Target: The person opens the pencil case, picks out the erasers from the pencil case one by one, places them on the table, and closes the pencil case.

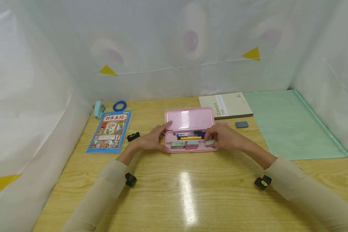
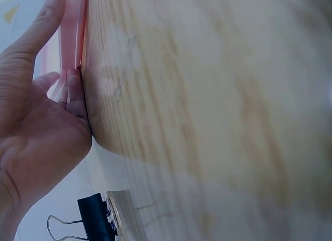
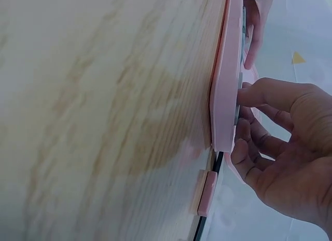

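Observation:
A pink pencil case (image 1: 189, 149) lies open mid-table with its lid (image 1: 189, 118) raised. Its tray holds pens (image 1: 189, 133), a yellow pencil (image 1: 189, 138) and green (image 1: 177, 144), blue (image 1: 192, 142) and pink (image 1: 191, 147) erasers. My left hand (image 1: 162, 137) grips the case's left end, index finger up on the lid and thumb at the front edge; the left wrist view shows this hand (image 2: 57, 90) against the pink case (image 2: 72, 38). My right hand (image 1: 212, 139) pinches a small pale eraser (image 1: 210, 142) at the tray's right end. In the right wrist view its fingers (image 3: 259, 95) curl at the case rim (image 3: 225, 85).
To the left lie a blue picture book (image 1: 110, 130), a black binder clip (image 1: 133, 136), a blue tape ring (image 1: 119, 105) and a pale blue stapler (image 1: 98, 109). A notebook (image 1: 225, 105), a grey eraser (image 1: 242, 124) and a green folder (image 1: 290, 124) lie to the right. A pink eraser (image 3: 206, 193) sits beside the case.

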`<state>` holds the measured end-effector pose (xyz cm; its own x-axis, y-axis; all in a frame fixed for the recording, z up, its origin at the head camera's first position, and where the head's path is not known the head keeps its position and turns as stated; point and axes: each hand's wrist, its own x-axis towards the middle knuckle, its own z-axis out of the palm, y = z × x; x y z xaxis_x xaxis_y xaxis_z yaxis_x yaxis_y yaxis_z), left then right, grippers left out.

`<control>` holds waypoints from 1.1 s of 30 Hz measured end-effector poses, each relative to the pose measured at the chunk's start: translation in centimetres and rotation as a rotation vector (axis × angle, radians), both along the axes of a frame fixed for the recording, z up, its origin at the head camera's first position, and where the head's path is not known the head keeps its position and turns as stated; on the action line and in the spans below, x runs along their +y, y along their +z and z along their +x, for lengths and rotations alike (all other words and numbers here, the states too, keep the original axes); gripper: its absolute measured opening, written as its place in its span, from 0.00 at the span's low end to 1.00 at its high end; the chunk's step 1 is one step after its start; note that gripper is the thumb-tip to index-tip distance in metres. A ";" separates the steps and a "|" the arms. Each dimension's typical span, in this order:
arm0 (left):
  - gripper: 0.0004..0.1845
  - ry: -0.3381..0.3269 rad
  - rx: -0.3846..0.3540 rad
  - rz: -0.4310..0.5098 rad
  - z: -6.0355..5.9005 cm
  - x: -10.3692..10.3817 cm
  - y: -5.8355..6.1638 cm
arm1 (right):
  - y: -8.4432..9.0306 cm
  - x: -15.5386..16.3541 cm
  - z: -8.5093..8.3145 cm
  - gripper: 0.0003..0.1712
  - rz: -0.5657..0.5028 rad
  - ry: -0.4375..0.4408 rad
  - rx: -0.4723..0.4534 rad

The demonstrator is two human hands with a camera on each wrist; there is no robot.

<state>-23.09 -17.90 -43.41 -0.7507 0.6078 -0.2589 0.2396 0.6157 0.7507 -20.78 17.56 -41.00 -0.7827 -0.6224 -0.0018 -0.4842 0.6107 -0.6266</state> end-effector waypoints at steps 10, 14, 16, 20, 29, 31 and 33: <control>0.65 0.002 -0.011 0.023 0.0 0.2 0.0 | 0.9 1.3 0.0 0.16 -0.048 -0.115 -0.051; 0.65 0.003 -0.011 0.025 0.1 0.2 0.0 | 1.6 2.8 -0.5 0.14 -0.069 -0.143 -0.013; 0.65 0.007 -0.011 0.017 0.1 0.2 0.0 | 1.9 3.5 -0.9 0.14 -0.077 -0.148 0.010; 0.65 0.011 -0.010 0.013 0.1 0.1 0.1 | 2.0 4.9 -1.4 0.13 -0.075 -0.148 0.025; 0.65 0.007 -0.001 0.007 0.3 0.1 0.2 | 0.8 6.1 -1.9 0.12 -0.009 -0.203 -0.004; 0.65 0.005 -0.006 0.008 0.2 0.1 0.1 | 0.5 6.2 -2.0 0.12 0.002 -0.207 -0.013; 0.65 0.004 -0.006 0.007 0.2 0.1 0.1 | 0.4 6.2 -2.2 0.13 -0.002 -0.205 -0.017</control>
<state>-22.93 -17.82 -43.32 -0.7516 0.6068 -0.2586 0.2330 0.6111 0.7565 -22.94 23.72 -40.62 -0.8927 -0.4503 -0.0153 -0.3392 0.6940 -0.6351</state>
